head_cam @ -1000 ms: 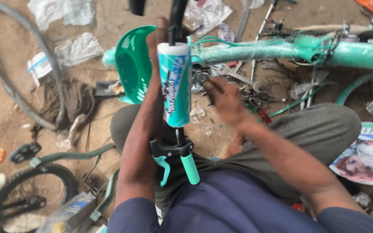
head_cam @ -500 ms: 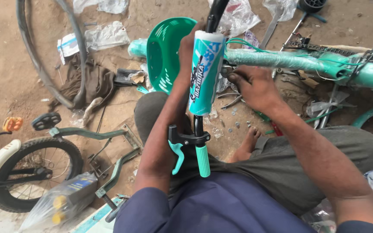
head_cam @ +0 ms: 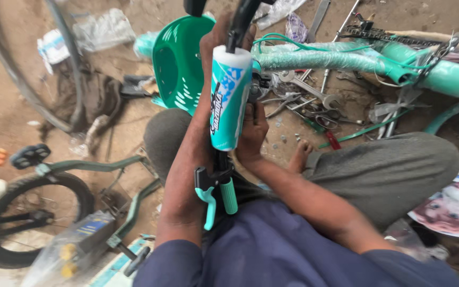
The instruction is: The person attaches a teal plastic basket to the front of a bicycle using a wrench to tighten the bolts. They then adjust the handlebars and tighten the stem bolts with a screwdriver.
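You are looking at a handlebar pad [head_cam: 230,98] showing teal and white with a blue speckled patch and dark lettering. The handlebar [head_cam: 241,21] is showing black, its grip [head_cam: 228,195] a ribbed green, and the brake lever [head_cam: 207,206] a pale turquoise. The basket [head_cam: 179,64] is showing deep green with white flecks. The bicycle frame [head_cam: 346,56] is showing mint green. Your trousers [head_cam: 378,170] are looking grey, your shirt [head_cam: 288,255] dark blue. The ground [head_cam: 6,106] is looking sandy brown.

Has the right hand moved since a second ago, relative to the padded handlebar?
Yes. The right hand has come in from out beside the handlebar pad and now presses against it, closer to the green basket.
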